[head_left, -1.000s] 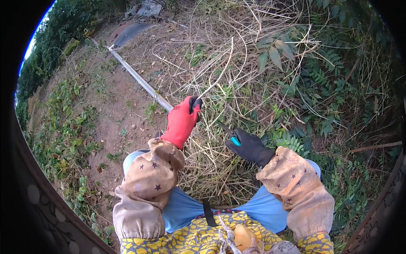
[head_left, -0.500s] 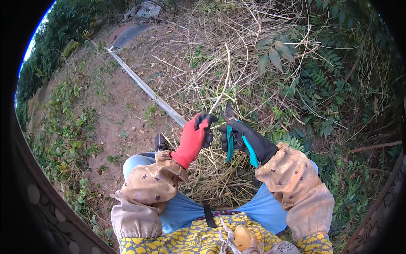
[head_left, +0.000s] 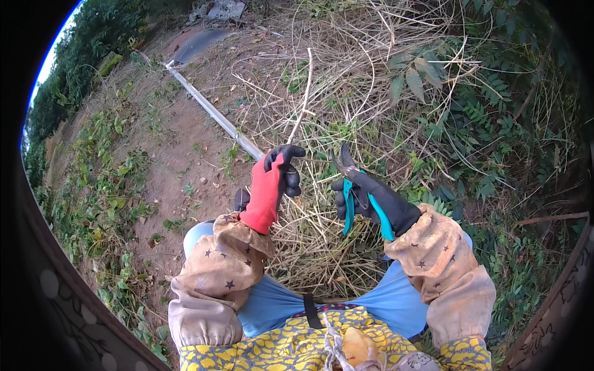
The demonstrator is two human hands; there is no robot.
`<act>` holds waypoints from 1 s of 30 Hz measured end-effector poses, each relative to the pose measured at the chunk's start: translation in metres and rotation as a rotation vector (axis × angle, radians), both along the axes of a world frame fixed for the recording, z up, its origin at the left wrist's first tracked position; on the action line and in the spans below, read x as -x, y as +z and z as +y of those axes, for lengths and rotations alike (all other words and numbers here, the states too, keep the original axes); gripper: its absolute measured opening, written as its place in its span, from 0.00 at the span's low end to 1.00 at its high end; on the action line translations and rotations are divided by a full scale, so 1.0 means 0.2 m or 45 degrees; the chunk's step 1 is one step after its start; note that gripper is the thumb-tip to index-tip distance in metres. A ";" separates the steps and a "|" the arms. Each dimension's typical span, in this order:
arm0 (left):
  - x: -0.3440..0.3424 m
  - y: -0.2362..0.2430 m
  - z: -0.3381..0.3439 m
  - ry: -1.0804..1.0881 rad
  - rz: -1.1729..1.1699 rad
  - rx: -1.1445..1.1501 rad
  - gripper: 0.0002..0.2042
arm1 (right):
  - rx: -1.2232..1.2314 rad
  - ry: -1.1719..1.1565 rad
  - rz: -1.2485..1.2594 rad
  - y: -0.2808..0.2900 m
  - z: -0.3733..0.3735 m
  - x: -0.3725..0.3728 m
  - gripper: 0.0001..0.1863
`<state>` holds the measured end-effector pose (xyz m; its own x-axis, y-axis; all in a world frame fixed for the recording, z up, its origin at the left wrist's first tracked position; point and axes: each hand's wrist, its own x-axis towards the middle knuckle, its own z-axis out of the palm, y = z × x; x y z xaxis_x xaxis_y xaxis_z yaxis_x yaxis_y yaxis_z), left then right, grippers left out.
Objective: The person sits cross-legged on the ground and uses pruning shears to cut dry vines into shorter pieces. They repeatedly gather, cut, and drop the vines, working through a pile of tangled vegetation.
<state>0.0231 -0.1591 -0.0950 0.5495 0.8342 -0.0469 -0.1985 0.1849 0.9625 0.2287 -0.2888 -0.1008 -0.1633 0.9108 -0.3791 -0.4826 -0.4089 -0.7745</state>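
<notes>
My left hand point(head_left: 272, 185), in a red and black glove, has its fingers curled round the lower end of a thin, pale, dry stick point(head_left: 302, 105). The stick rises away from me and has a short side stub partway up. To the right, my right hand point(head_left: 380, 201), in a black glove, grips pruning shears point(head_left: 348, 164) with teal handles. Their blades are parted and point away from me, with nothing visible between them. A gap separates the shears from the stick.
A heap of dry stalks point(head_left: 334, 260) lies between my knees, with more tangled stems point(head_left: 352, 80) ahead. A pale metal pole point(head_left: 213, 112) slants across the bare soil at left. Green leafy growth point(head_left: 476, 154) crowds the right; low plants point(head_left: 102, 204) border the left.
My left hand has moved left with the stick, which now stands straighter. My right hand has shifted right with the shears, so the two hands are farther apart.
</notes>
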 end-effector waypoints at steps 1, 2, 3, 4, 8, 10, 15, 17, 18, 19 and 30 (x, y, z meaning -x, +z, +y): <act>0.00 0.01 0.01 0.008 -0.016 0.040 0.19 | 0.001 0.049 -0.026 0.01 -0.03 0.01 0.27; -0.01 0.02 0.00 0.012 -0.008 0.039 0.20 | 0.002 0.099 -0.052 0.01 -0.04 0.02 0.27; -0.02 0.02 -0.01 0.016 0.000 0.039 0.20 | 0.002 0.155 -0.074 -0.01 -0.04 0.03 0.27; -0.03 0.02 -0.02 0.017 0.015 0.041 0.20 | 0.025 0.145 -0.094 -0.01 -0.04 0.06 0.27; -0.06 0.00 -0.08 -0.041 0.045 0.012 0.23 | 0.079 0.114 -0.070 -0.01 -0.01 0.11 0.27; -0.07 -0.05 -0.10 -0.053 0.033 0.004 0.25 | 0.117 0.087 -0.064 0.02 -0.01 0.13 0.27; -0.08 -0.10 -0.15 -0.011 0.444 -0.428 0.23 | -0.006 0.128 -0.012 -0.05 0.01 0.13 0.26; -0.07 -0.10 -0.16 0.028 0.587 -0.662 0.23 | 0.006 0.136 -0.044 -0.05 0.00 0.14 0.26; -0.07 -0.12 -0.14 0.019 0.662 -0.752 0.23 | 0.024 0.140 -0.078 -0.04 0.00 0.14 0.27; -0.08 -0.11 -0.13 0.010 0.735 -0.842 0.24 | 0.042 0.143 -0.114 -0.03 -0.01 0.14 0.27; -0.13 -0.09 0.01 0.112 0.696 -0.980 0.25 | 0.163 0.162 -0.391 -0.10 -0.05 0.18 0.25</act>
<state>0.0483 -0.1575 -0.1121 0.5479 0.7805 0.3011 0.3327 -0.5335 0.7776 0.1931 -0.2991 -0.1203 -0.1331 0.8323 -0.5382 -0.1745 -0.5542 -0.8139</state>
